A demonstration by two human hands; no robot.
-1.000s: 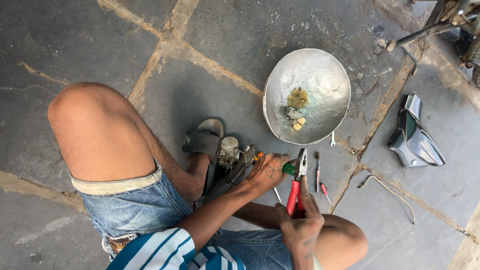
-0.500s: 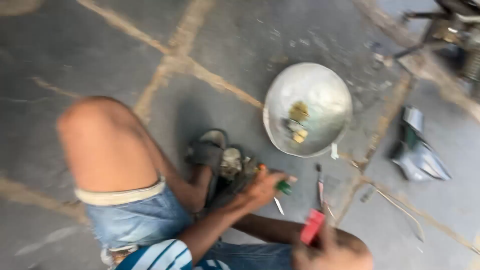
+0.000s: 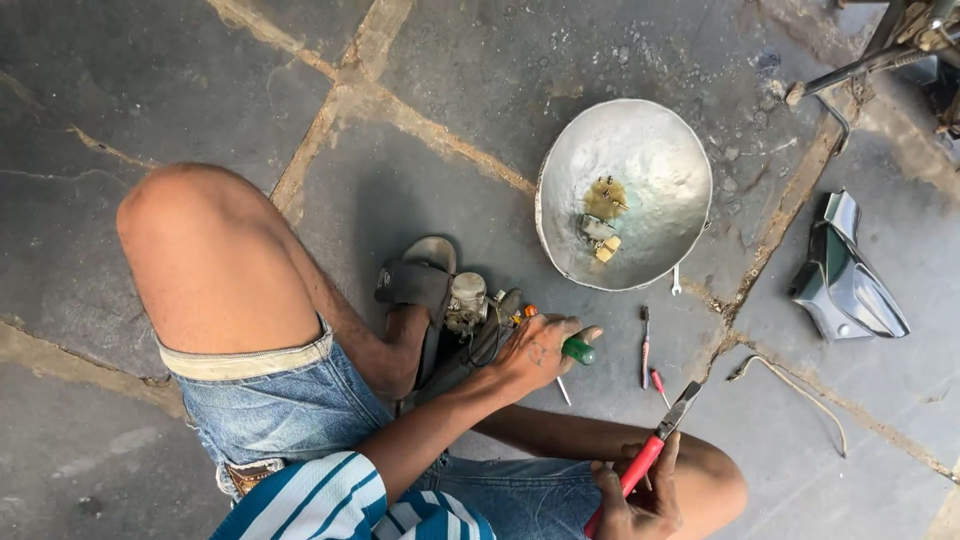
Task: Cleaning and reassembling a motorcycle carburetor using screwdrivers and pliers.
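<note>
From my seat I see the left hand wrapped around a green-handled screwdriver, fingers curled tight on the handle, its thin shaft poking out below the hand toward the stone floor. That hand covers part of a small metal engine part wedged against the sandal; I can't make out where the screwdriver tip meets anything, and an orange bit just beside the thumb is too hidden to identify. The right hand sits at the bottom edge, partly cut off, fingers closed around the red handles of a pair of pliers, whose nose points up and right and stands slightly parted, gripping nothing. Near it on the floor lie two small red-handled tools. Beyond them a dented metal bowl holds a few brassy pieces I can't resolve. A dark plastic panel lies well off to the right.
</note>
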